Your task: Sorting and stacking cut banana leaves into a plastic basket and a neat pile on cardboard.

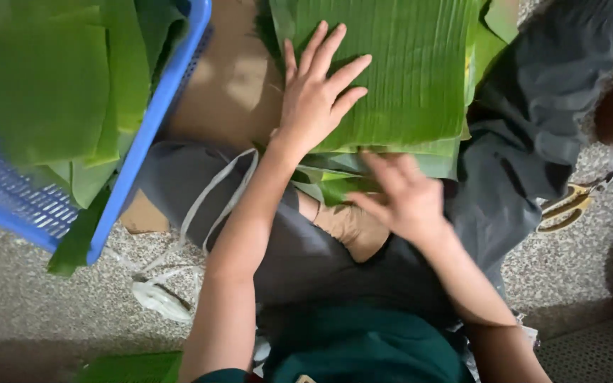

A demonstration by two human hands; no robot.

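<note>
Left hand (315, 99) flat, fingers spread on leaf stack (399, 71) — right hand (402, 198) blurred at its near edge, grip unclear, blue basket (157, 106) far left

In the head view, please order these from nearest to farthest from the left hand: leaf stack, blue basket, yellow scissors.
1. Leaf stack: directly under the left hand.
2. Blue basket: to its left.
3. Yellow scissors: far right, on the floor.
</note>
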